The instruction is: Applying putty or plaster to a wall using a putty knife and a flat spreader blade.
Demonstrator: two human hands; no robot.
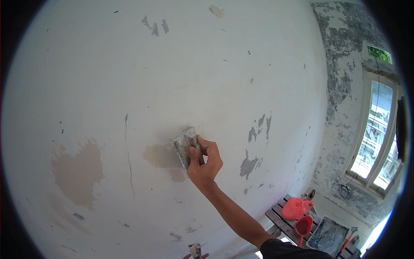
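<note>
My right hand (206,162) reaches up to the white wall (194,86) and grips a rectangular, putty-caked trowel (184,142). The trowel lies tilted against the wall, its blade at the right end of a damp beige putty patch (161,155). My thumb presses on the near side of it and the fingers curl round the far side. At the lower edge, my left hand (205,256) shows only its fingertips, around a putty knife (195,250) with pale putty on its blade. The rest of that hand is out of the picture.
A larger beige patch (79,175) and a thin crack (128,155) lie left on the wall; grey chipped spots (249,166) lie right. A slatted bench (276,216) at lower right bears a pink bag (294,209), a red dipper (303,225) and a smeared tray (330,235). A window (373,129) stands beyond.
</note>
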